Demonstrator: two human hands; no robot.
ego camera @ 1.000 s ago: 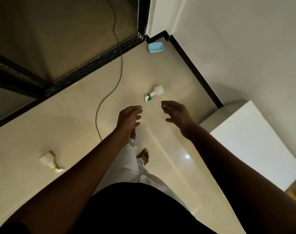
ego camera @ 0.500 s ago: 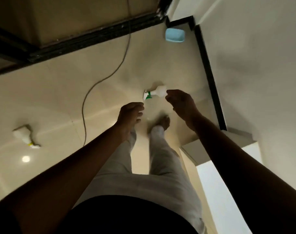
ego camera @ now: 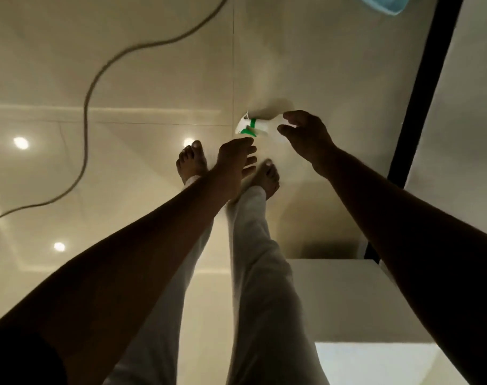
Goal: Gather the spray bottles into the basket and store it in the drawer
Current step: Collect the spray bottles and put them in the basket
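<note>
Fingers of the right hand [ego camera: 306, 137] are curling around the white spray bottle [ego camera: 253, 127] (green-trimmed nozzle, lying on the floor tiles [ego camera: 153, 65]), while the left hand [ego camera: 235, 158] is hanging loosely spread, empty.

Single head view, steeply downward from standing height over the person's bare feet [ego camera: 192, 162], floor tiles [ego camera: 153, 65] well below.

Glossy cream tiled floor [ego camera: 153, 79], ceiling lights reflected in it. Lying on it: a white spray bottle [ego camera: 253, 127] with green trigger, on its side near centre; a grey cable [ego camera: 87, 112] snaking at ten o'clock; a blue basket [ego camera: 384, 2], cut off by the frame, at one o'clock; two bare feet [ego camera: 192, 159] just below the bottle.
</note>
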